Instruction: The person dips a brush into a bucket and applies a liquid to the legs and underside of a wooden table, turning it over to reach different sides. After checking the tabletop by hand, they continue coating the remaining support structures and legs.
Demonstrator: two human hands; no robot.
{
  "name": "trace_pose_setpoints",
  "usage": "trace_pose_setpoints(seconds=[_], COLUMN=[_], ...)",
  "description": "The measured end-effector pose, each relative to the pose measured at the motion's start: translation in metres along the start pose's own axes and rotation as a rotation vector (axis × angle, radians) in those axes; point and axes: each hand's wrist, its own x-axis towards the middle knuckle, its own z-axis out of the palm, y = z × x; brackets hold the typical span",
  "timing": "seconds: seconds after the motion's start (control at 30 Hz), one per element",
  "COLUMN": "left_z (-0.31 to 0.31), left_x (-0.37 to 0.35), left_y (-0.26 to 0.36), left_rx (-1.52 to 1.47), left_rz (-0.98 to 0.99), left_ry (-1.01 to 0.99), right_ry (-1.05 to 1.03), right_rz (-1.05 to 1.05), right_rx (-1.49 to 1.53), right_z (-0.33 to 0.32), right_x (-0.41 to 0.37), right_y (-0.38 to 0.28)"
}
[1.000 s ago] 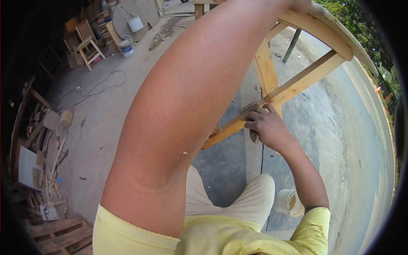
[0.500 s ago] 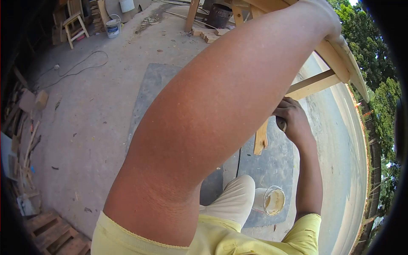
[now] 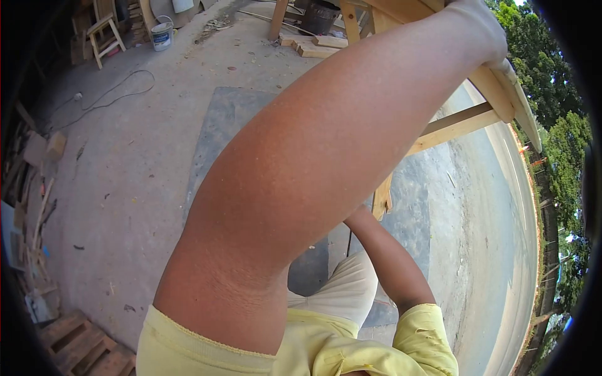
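Note:
My left arm stretches across the whole view from lower left to upper right. At its end, my left hand is bent over at the wooden piece with a curved end; its fingers are mostly out of sight. My right forearm reaches up and passes behind the left arm, which hides my right hand and anything in it. Close to where it disappears, a wooden leg stands over the dark mat. A pale wooden bar runs beneath the curved piece.
Scrap wood lies along the left side, with a pallet lower down. A white bucket, a small wooden chair, a cable and stacked planks are farther back. A road runs along the right.
My right hand, earlier visible around a dark rounded object, has moved left behind my left arm. The white pail near my knee is now out of sight. My left arm is nearly still.

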Motion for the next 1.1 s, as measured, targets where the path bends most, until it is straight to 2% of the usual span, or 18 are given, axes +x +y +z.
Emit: trace_pose_setpoints(seconds=[0.07, 0.13, 0.2, 0.3, 0.4, 0.47, 0.53, 0.57, 0.63, 0.67, 0.73, 0.77, 0.83, 0.87, 0.93, 0.97, 1.0, 1.1], left_z=[0.003, 0.001, 0.002, 0.003, -0.004, -0.013, -0.006, -0.003, -0.007, -0.011, -0.013, -0.01, -0.008, -0.008, -0.006, -0.006, -0.006, -0.008], left_x=[0.005, 0.004, 0.003, 0.002, -0.005, -0.014, -0.006, -0.003, -0.009, -0.012, -0.011, -0.009, -0.009, -0.01, -0.009, -0.008, -0.006, -0.007], left_y=[-0.003, -0.003, -0.003, -0.004, -0.002, 0.001, 0.001, 0.002, 0.004, 0.004, 0.002, 0.0, -0.001, -0.003, -0.001, 0.0, 0.0, 0.001], left_rx=[-0.03, -0.015, -0.004, -0.037, -0.024, -0.12, -0.092, -0.076, -0.063, -0.076, -0.09, -0.061, -0.03, -0.024, -0.019, -0.015, -0.01, -0.01], left_rz=[0.0, -0.008, -0.011, 0.048, 0.014, -0.091, -0.057, -0.053, -0.051, -0.081, -0.107, -0.069, -0.029, -0.007, 0.023, 0.001, -0.021, -0.051], left_ry=[-0.018, -0.009, -0.005, 0.005, 0.02, -0.056, -0.059, -0.038, -0.013, -0.036, -0.056, -0.056, -0.06, -0.046, -0.036, -0.041, -0.045, -0.047], right_ry=[0.215, 0.287, 0.124, 0.188, 0.298, 0.396, 0.545, 0.547, 0.601, 0.529, 0.385, 0.386, 0.493, 0.524, 0.723, 0.663, 0.587, 0.432], right_rz=[0.034, 0.041, 0.089, 0.061, 0.089, 0.091, 0.136, 0.143, 0.204, 0.282, 0.182, 0.184, 0.199, 0.312, 0.283, 0.283, 0.308, 0.119], right_rx=[0.2, 0.163, -0.048, -0.059, -0.04, -0.099, -0.274, -0.281, -0.497, -0.617, -0.582, -0.584, -0.525, -0.624, -0.545, -0.63, -0.665, -0.559], right_z=[-0.045, -0.099, -0.163, -0.205, -0.244, -0.27, -0.293, -0.294, -0.289, -0.273, -0.243, -0.246, -0.259, -0.273, -0.286, -0.278, -0.27, -0.215], right_x=[-0.022, -0.042, -0.062, -0.082, -0.101, -0.109, -0.119, -0.121, -0.116, -0.11, -0.1, -0.1, -0.101, -0.104, -0.107, -0.112, -0.11, -0.108], right_y=[0.016, 0.022, 0.026, 0.065, 0.093, 0.114, 0.131, 0.133, 0.13, 0.118, 0.102, 0.103, 0.103, 0.107, 0.127, 0.138, 0.12, 0.075])
